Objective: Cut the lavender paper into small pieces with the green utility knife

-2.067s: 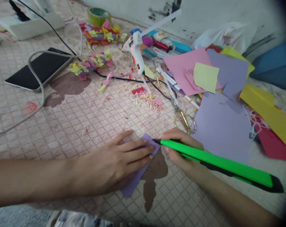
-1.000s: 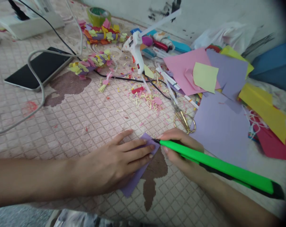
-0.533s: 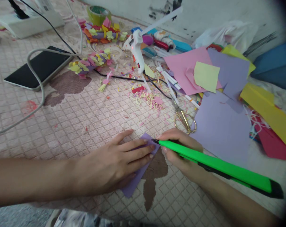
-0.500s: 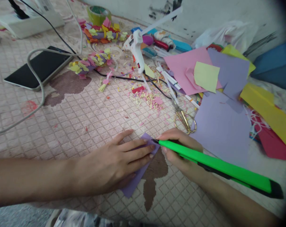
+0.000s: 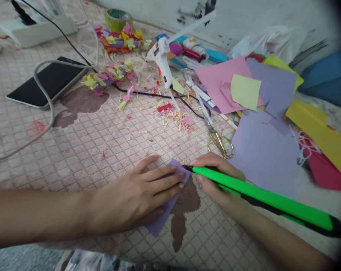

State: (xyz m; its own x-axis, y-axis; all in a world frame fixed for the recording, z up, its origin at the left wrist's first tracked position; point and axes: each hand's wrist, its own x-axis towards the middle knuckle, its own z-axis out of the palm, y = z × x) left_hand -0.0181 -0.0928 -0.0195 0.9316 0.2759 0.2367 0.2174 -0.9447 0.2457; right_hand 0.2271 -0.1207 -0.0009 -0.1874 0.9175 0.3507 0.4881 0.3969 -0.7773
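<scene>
My left hand (image 5: 133,195) lies flat on a small piece of lavender paper (image 5: 162,214), its fingers spread and pressing the paper onto a patterned pink mat (image 5: 82,150). My right hand (image 5: 218,184) grips a bright green utility knife (image 5: 261,199). The knife's black tip sits at the paper's upper right edge, just beyond my left fingertips. Part of the paper is hidden under my left palm.
Gold-handled scissors (image 5: 219,145) lie beside a large lavender sheet (image 5: 263,154), among pink, yellow and red papers. Further back are a white glue gun (image 5: 162,56), paper flower strips (image 5: 108,77), paper scraps (image 5: 173,120), a black phone (image 5: 46,81) and a cable (image 5: 43,105).
The green knife's back end has swung slightly right and my right hand has shifted a little that way. My left hand stays on the paper.
</scene>
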